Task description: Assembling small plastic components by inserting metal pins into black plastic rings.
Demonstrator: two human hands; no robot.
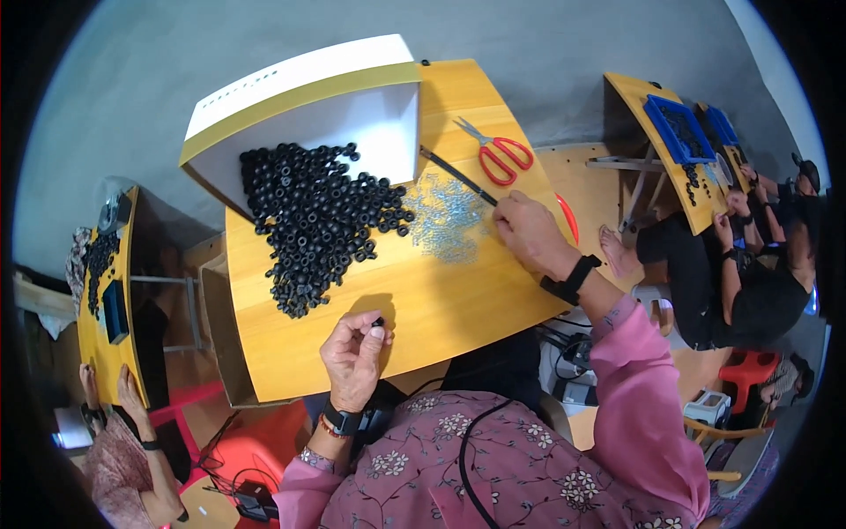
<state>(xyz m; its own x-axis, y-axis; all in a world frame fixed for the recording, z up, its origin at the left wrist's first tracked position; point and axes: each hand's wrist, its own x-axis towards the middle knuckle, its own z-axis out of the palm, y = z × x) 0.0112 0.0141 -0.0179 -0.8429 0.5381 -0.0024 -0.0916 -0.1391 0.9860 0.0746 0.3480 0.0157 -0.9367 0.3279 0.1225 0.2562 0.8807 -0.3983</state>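
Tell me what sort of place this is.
Probably a small assembly workshop: a pile of black rubber rings spills from a white box onto a wooden table, and other workers sit at similar tables nearby.

box [304, 97]: white carton with olive-yellow band, tipped on its side at far left of my surface [441, 300], mouth toward me.
labels, signs, screens: none seen.

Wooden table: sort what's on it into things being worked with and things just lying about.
In use:
left hand pinching one black ring
right hand at the small metal parts
black ring pile

Lying about:
red scissors
white box
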